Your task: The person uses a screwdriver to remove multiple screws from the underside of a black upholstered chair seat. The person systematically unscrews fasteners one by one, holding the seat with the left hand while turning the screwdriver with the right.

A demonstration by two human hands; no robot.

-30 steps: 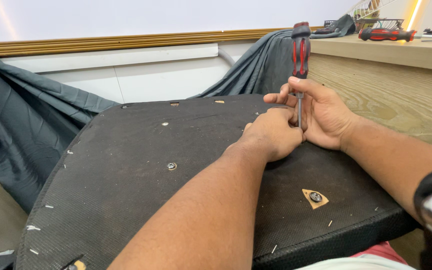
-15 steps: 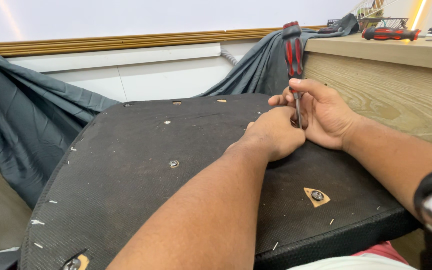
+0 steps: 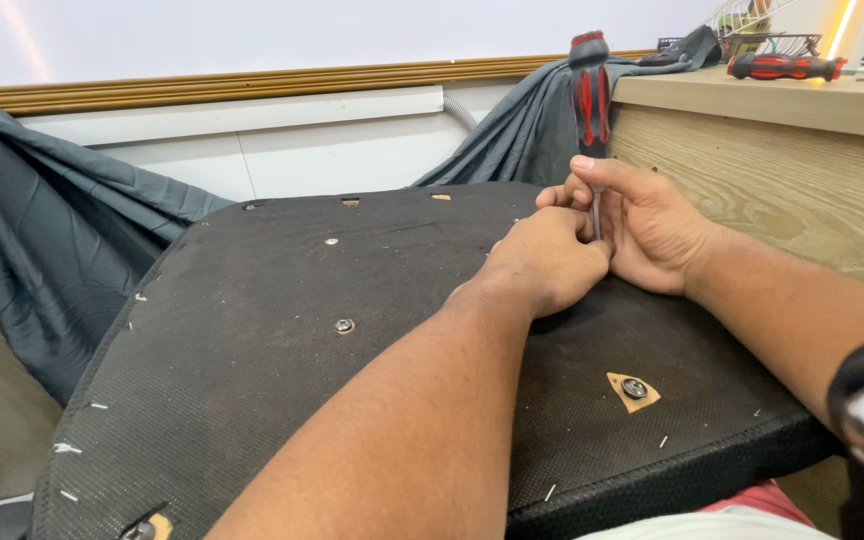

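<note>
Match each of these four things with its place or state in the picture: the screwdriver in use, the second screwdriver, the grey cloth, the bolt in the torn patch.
Things:
1. screwdriver in use
2. second screwdriver
3. grey cloth
4. bolt in the torn patch

Places or states:
A. lying flat on the wooden ledge
B. draped behind the black panel
C. upright, shaft pinched by right hand and left hand
D. near the panel's front right corner

Pairs: 1-C, 2-A, 3-B, 4-D

Seat underside [image 3: 252,350]: matt rough black fabric; screwdriver [image 3: 589,90]: glossy plastic handle.
</note>
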